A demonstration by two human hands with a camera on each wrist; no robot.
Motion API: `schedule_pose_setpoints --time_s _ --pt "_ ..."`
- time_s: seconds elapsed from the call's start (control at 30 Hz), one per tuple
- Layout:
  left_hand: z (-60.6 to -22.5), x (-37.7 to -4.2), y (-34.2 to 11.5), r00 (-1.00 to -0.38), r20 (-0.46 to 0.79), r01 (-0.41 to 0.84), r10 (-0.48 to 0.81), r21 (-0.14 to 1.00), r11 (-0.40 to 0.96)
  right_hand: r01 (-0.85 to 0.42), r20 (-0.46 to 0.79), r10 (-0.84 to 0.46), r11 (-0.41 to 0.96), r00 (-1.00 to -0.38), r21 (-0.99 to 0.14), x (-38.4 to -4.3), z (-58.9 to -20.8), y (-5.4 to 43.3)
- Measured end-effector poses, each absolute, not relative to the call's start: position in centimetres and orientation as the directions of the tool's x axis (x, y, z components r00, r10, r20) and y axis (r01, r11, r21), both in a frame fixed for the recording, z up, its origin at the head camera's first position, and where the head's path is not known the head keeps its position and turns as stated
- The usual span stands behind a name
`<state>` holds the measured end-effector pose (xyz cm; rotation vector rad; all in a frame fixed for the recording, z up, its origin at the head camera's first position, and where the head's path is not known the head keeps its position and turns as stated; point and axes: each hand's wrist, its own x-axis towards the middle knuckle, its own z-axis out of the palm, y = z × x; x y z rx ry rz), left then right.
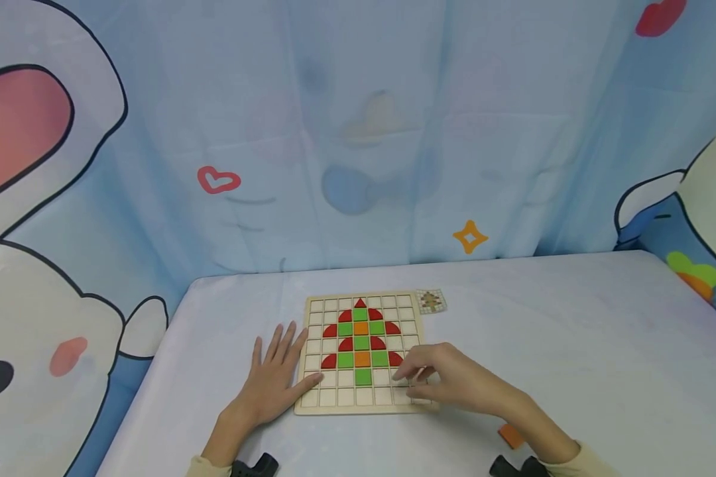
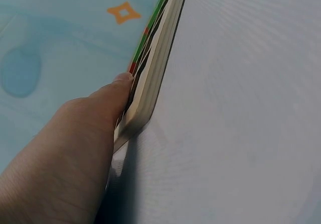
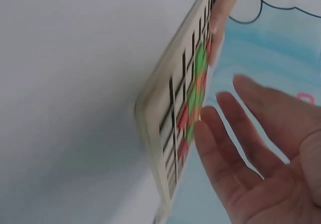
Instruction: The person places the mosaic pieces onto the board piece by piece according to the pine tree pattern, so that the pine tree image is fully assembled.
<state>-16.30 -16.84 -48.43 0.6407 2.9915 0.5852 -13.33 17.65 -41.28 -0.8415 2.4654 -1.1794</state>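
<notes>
A square wooden grid board [image 1: 366, 410] lies on the table in the head view. Green squares [image 1: 363, 377], orange squares [image 1: 362, 358] and red curved and triangular pieces [image 1: 330, 361] fill some of its cells in a tree shape. My left hand [image 1: 272, 385] rests at the board's left side, fingers spread and thumb over the edge; the left wrist view shows the thumb [image 2: 95, 108] against the rim. Over the board's lower right cells, my right hand [image 1: 450, 379] hovers with loosely bent fingers. Between those fingers [image 3: 215, 156] nothing shows in the right wrist view.
A small card [image 1: 431, 301] with a tree pattern lies at the board's upper right corner. One loose orange square [image 1: 511, 436] sits beside my right forearm. Behind the white-covered table [image 1: 573, 331] hangs a blue printed curtain [image 1: 358, 132].
</notes>
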Motion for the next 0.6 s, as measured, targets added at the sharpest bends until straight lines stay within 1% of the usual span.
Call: schedule_pose_setpoints --time_s 0.13,0.2,0.27,0.4,0.5,0.6 --pt "-48.4 -16.3 -16.8 -0.915 0.051 0.39 0.4 0.368 0.844 -0.379 -0.09 -0.625 0.574 -0.775 -0.726 -12.3 -40.8 20.9" --pt "-48.4 -16.3 -16.7 -0.915 0.052 0.39 0.401 0.371 0.843 -0.354 -0.147 -0.607 0.624 -0.781 -0.697 -11.7 -40.9 22.7" --pt "-48.4 -16.3 -16.7 -0.915 0.052 0.39 0.4 0.372 0.842 -0.318 -0.197 -0.593 0.648 -0.78 -0.692 -11.2 -41.4 24.6" --pt "-48.4 -16.3 -16.7 -0.914 0.05 0.39 0.402 0.372 0.842 -0.322 -0.218 -0.629 0.627 -0.746 -0.71 -10.4 -42.6 27.9" --pt "-48.4 -16.2 -16.7 -0.912 0.064 0.398 0.405 0.375 0.837 -0.358 -0.181 -0.679 0.572 -0.711 -0.738 -9.9 -43.4 29.6" --pt "-48.5 -16.2 -16.7 -0.91 0.082 0.406 0.406 0.375 0.834 -0.359 -0.152 -0.698 0.529 -0.7 -0.769 -9.7 -44.0 30.4"
